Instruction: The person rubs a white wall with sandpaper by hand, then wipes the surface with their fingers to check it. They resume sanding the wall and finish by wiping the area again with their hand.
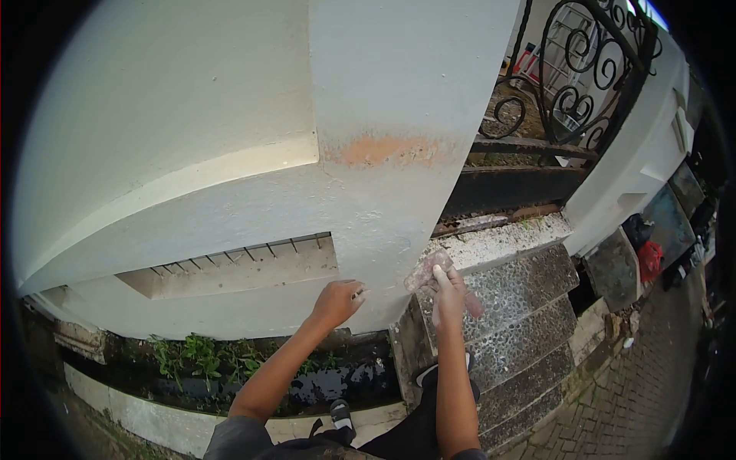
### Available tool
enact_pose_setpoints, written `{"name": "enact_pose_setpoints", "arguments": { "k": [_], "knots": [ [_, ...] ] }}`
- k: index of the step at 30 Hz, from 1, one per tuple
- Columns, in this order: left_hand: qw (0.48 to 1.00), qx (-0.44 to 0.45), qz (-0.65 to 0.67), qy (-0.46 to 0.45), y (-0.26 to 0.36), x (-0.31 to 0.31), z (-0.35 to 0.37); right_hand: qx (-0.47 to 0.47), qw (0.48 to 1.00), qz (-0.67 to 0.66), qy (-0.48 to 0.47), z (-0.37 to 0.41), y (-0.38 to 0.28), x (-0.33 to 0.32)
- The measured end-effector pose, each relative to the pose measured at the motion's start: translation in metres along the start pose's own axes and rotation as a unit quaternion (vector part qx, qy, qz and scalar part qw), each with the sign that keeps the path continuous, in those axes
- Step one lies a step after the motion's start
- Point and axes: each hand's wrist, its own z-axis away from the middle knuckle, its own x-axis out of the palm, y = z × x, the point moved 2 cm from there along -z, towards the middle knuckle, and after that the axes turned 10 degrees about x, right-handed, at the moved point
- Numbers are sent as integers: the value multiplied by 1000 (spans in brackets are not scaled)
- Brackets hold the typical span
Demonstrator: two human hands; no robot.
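In my right hand is a worn, pinkish-grey piece of sandpaper, pinched under the thumb, with another part of it showing at the right of the fingers. My left hand is curled in front of the lower white wall; whether its fingers hold anything is too small to make out. Higher on that wall runs a rough orange-brown patch, above both hands, with bare, scraped paint around it.
A black scrolled metal gate stands at the right above pebbled steps. Below the wall lies a water-filled ditch with green plants. A red bag sits farther right, beside the paved lane.
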Motion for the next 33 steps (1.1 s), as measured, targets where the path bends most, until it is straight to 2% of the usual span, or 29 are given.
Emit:
{"name": "enact_pose_setpoints", "arguments": {
  "k": [1,4,5,7,8,9,10,11,14,15,18,21,23,24,25,27,28,30,31,33],
  "knots": [
    [996,-76,12,-50,-10,3,11,-5,1000,-2,-4,1,0,1],
    [970,-214,-63,-97,-48,31,67,-17,1000,7,-12,4,0,6],
    [960,-253,-23,-119,-65,43,96,-18,1000,18,-11,4,1,6],
    [931,-306,77,-180,-135,88,204,-23,999,37,-10,6,1,6],
    [905,-341,57,-247,-158,100,271,-28,999,44,-11,9,-2,7],
    [863,-221,-4,-455,-237,137,395,-33,998,50,-13,11,-4,9],
    [707,-302,-21,-639,-213,95,424,-32,998,54,-7,11,-3,9],
    [621,-355,-26,-699,-202,73,462,-32,998,59,-2,10,-1,7],
    [553,-534,10,-639,-178,8,565,-38,997,71,-3,7,-6,1],
    [548,-565,32,-616,-177,-2,581,-38,997,72,-5,8,-5,0],
    [562,-577,-74,-588,-138,-34,594,-56,996,68,-6,6,-6,3],
    [553,-577,-109,-591,-104,-19,513,-37,997,72,-17,-3,3,6],
    [577,-533,-93,-612,-92,14,447,-33,996,77,-27,-2,7,13],
    [617,-429,-65,-657,-159,67,491,-32,996,79,-33,-1,8,16],
    [697,-501,45,-512,-119,53,405,-29,994,92,-45,0,9,18],
    [817,-410,46,-403,-100,70,307,-23,990,118,-68,2,10,22],
    [891,-294,46,-342,-109,87,278,-15,991,110,-78,2,10,24],
    [912,-295,183,-216,-76,80,178,5,991,94,-96,4,12,27],
    [911,-269,272,-156,-80,89,145,19,991,73,-110,6,12,27],
    [811,-328,485,-22,-32,60,68,45,989,29,-140,9,11,30]
  ]
}}
